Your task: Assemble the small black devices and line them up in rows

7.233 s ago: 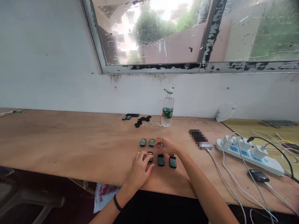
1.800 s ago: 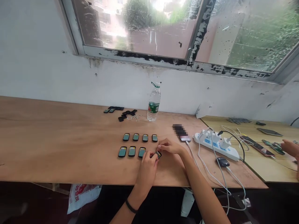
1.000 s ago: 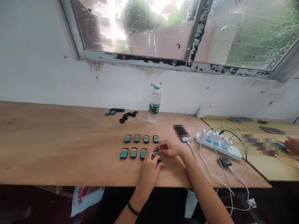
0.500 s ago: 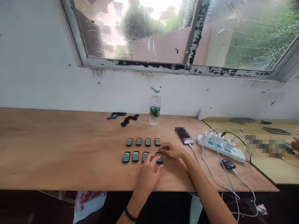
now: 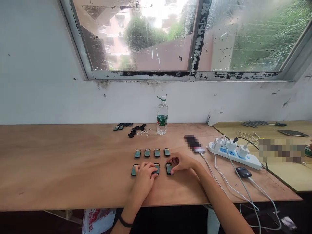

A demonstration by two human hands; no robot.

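Two rows of small black-rimmed devices with grey-green screens lie on the wooden table. My left hand (image 5: 144,177) lies over the front row, fingers spread and pointing away from me. It covers one device and part of its neighbour, a front-row device (image 5: 157,168), while the leftmost device (image 5: 133,170) shows beside it. My right hand (image 5: 181,162) has its thumb and fingers bent around the top and right edges of the rightmost front device (image 5: 168,168), which lies on the table. Behind it sits the rightmost back-row device (image 5: 167,152).
Farther back are a pile of black pieces (image 5: 138,128), small metal bits and a water bottle (image 5: 162,120). At right lie a charging phone (image 5: 200,149), a white power strip (image 5: 234,155), a black charger (image 5: 243,172) and loose cables. Another person's hand shows at the far right edge.
My left hand has moved left along the front row, away from the rightmost device. My right hand has come down onto that device's right side. The view has shifted slightly.
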